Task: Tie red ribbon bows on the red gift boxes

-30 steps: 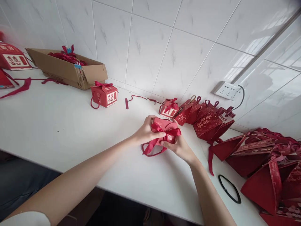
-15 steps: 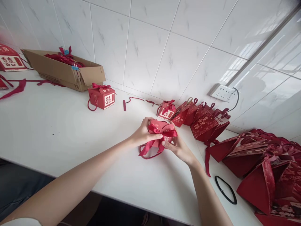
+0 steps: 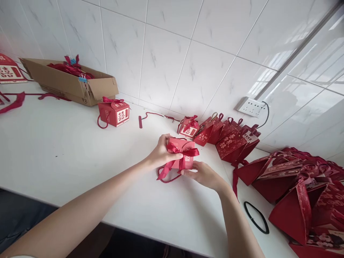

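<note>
A small red gift box [image 3: 175, 144] stands on the white table, with a shiny red ribbon [image 3: 191, 152] tied in a bow across its top. My left hand [image 3: 162, 154] is closed round the box's left side, thumb pressed on the bow's knot. At the near right corner, my right hand [image 3: 201, 174] has its thumb and fingers closed at the end of a ribbon tail; the exact grip is partly hidden. A twisted red cord handle [image 3: 169, 181] loops onto the table in front of the box.
Finished-looking red boxes [image 3: 118, 116] with bows stand behind. A cardboard box [image 3: 64, 82] of red ribbons is at the left. Several red bags [image 3: 231, 143] line the wall, and more red bags [image 3: 291, 211] pile up at right beside a black band [image 3: 256, 217]. A power strip [image 3: 250, 106] hangs on the tiles.
My right hand has slid down from the box's right side to its near corner, by the ribbon tail. My left hand keeps its hold on the box and bow.
</note>
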`<state>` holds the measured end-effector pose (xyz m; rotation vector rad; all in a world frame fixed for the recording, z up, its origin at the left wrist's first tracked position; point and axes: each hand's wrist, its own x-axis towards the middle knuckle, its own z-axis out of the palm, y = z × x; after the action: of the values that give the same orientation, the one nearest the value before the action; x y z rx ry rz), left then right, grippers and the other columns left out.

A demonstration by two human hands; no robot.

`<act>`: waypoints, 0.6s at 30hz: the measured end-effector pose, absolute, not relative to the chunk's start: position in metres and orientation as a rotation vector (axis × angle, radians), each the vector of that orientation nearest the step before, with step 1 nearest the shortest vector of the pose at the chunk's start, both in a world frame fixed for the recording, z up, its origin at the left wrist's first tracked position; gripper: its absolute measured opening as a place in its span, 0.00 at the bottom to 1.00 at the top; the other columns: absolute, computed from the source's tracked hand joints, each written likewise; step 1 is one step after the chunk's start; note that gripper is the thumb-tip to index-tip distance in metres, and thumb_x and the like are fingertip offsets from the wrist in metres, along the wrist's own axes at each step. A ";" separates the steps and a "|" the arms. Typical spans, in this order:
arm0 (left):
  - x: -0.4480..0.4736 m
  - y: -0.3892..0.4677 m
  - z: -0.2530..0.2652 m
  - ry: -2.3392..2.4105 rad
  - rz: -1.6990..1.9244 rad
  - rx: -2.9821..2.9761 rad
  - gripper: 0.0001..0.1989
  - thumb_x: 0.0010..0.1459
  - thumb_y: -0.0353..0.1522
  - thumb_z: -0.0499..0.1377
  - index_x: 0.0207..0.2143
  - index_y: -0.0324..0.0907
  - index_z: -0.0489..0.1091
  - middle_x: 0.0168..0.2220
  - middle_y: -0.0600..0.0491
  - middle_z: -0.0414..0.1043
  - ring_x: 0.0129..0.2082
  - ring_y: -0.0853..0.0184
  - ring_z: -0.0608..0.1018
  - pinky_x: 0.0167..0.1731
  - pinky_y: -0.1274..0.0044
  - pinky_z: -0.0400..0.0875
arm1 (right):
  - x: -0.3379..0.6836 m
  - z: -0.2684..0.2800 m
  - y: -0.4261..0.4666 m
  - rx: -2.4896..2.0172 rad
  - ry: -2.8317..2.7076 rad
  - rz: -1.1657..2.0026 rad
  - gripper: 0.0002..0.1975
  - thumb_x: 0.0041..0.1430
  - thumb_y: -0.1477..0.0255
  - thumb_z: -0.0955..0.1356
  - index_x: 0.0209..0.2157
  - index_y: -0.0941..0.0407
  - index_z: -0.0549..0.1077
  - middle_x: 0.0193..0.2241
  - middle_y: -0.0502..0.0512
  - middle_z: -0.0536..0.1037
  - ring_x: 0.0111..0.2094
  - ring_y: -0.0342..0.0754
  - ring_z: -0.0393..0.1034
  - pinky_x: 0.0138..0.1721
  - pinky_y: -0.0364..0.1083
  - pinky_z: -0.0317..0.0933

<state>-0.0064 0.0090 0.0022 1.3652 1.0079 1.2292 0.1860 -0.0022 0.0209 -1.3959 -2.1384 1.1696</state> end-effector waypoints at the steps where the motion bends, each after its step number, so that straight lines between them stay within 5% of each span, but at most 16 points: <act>1: -0.007 0.009 0.002 1.012 1.234 1.369 0.36 0.40 0.34 0.68 0.47 0.43 0.50 0.47 0.48 0.64 0.50 0.59 0.70 0.51 0.63 0.63 | 0.188 0.022 -0.002 -1.468 -2.168 1.151 0.18 0.50 0.54 0.69 0.35 0.53 0.77 0.32 0.54 0.78 0.35 0.55 0.73 0.37 0.55 0.68; 6: -0.007 0.010 0.004 1.000 1.252 1.349 0.35 0.39 0.35 0.68 0.46 0.43 0.51 0.46 0.48 0.63 0.51 0.58 0.69 0.51 0.64 0.63 | 0.194 0.022 0.001 -1.515 -2.138 1.237 0.20 0.50 0.52 0.68 0.23 0.55 0.76 0.23 0.55 0.76 0.26 0.50 0.71 0.29 0.51 0.66; 18: -0.009 0.011 0.006 1.021 1.289 1.330 0.31 0.38 0.35 0.68 0.43 0.43 0.55 0.42 0.51 0.67 0.46 0.60 0.73 0.48 0.65 0.67 | 0.190 0.016 0.005 -1.391 -2.093 1.212 0.18 0.52 0.54 0.68 0.24 0.53 0.78 0.24 0.54 0.76 0.26 0.48 0.70 0.32 0.51 0.66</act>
<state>-0.0085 0.0112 0.0065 1.3298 1.0208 1.2895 0.1904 0.0054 0.0159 -1.3912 -2.0925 1.2125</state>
